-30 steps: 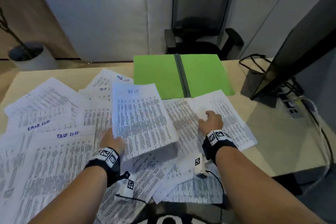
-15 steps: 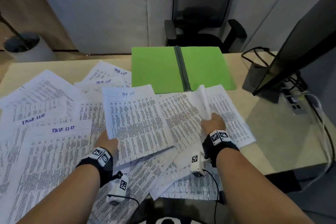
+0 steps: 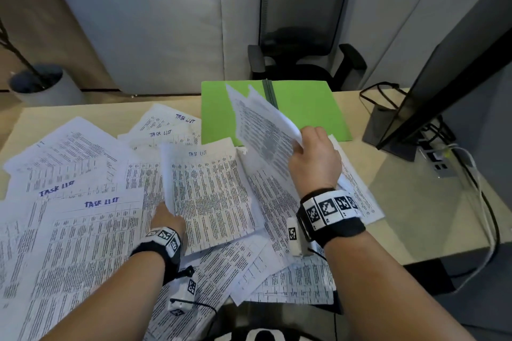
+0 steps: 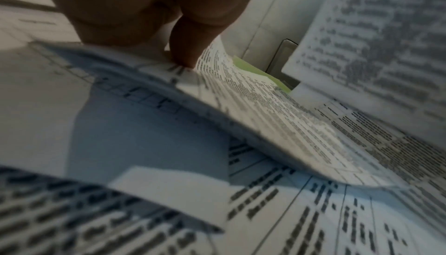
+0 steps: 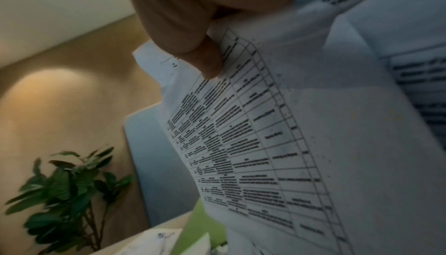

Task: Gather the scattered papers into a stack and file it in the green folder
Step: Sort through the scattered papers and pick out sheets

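Observation:
Printed task-list papers (image 3: 83, 230) lie scattered across the desk. The green folder (image 3: 310, 111) lies spread flat at the far edge, its dark spine up. My right hand (image 3: 313, 158) pinches a couple of lifted sheets (image 3: 263, 124) by their right edge, thumb on the printed side (image 5: 210, 64), and holds them tilted in the air over the folder's left half. My left hand (image 3: 169, 219) grips the lower left edge of a small held stack (image 3: 210, 196), whose left side curls up; the sheets (image 4: 253, 106) bend under my fingers (image 4: 190, 36).
A dark monitor (image 3: 448, 77) on its stand, with cables and a power strip (image 3: 440, 160), occupies the desk's right side. A black office chair (image 3: 304, 36) stands behind the desk. A potted plant (image 3: 36, 83) sits on the floor at far left.
My right hand has lifted sheets off the desk and raised them up and leftward over the folder. The left hand's stack has shifted slightly right, its left edge curling up.

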